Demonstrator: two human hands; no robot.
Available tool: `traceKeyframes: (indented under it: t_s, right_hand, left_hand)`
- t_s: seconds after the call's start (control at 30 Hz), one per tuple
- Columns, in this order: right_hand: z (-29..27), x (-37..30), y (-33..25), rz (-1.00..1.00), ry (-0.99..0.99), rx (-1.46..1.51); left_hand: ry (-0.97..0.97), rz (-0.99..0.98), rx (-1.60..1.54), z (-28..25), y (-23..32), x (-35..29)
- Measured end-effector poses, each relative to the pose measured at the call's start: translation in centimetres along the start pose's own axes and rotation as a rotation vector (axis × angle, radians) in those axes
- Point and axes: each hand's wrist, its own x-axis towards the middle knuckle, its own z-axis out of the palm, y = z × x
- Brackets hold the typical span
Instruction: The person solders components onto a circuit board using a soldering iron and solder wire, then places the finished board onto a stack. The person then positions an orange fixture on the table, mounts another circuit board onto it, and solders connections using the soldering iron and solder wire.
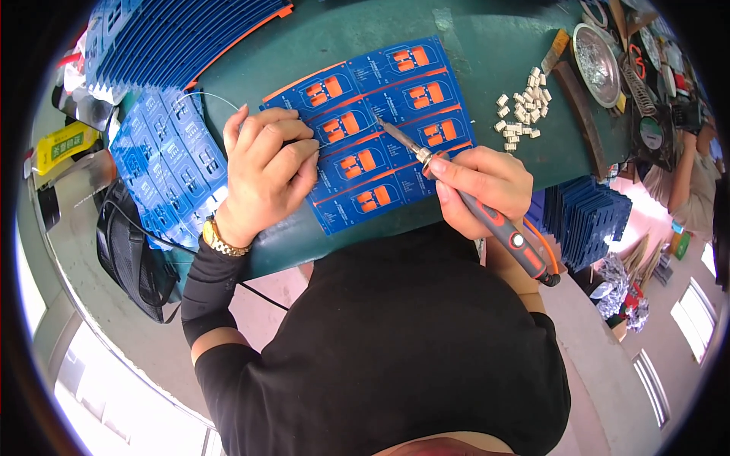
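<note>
A blue circuit board panel (393, 157) with orange showing through its cutouts lies tilted on the green bench. My right hand (487, 186) is closed around a grey and orange soldering iron (496, 222), whose tip points at the middle of the panel. Over the panel's left edge, my left hand (266, 167) has its fingers curled. A thin solder wire (217, 96) loops into those fingers from the left. Whether the iron's tip touches the panel is too fine to tell.
Small white components (525, 106) lie in a pile on the right. Behind them stands a round metal dish (597, 64) beside tools. Stacked blue panels (175, 38) fill the back left, with more panels (167, 152) below them. Another stack (585, 220) sits at the right.
</note>
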Motion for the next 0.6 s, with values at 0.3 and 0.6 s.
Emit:
traceKeyframes:
  t_s: [0.3,0.6]
  right_hand:
    - [-0.7,-2.0,-1.5,-0.015,0.091,0.014]
    - [-0.1,-2.6,-1.4,0.007,0.089,0.047]
  left_hand:
    - [-0.020,-0.002,-0.085,-1.3,1.6,-0.3]
    - [-0.082,0.015,-0.058,-0.3,2.1,-1.0]
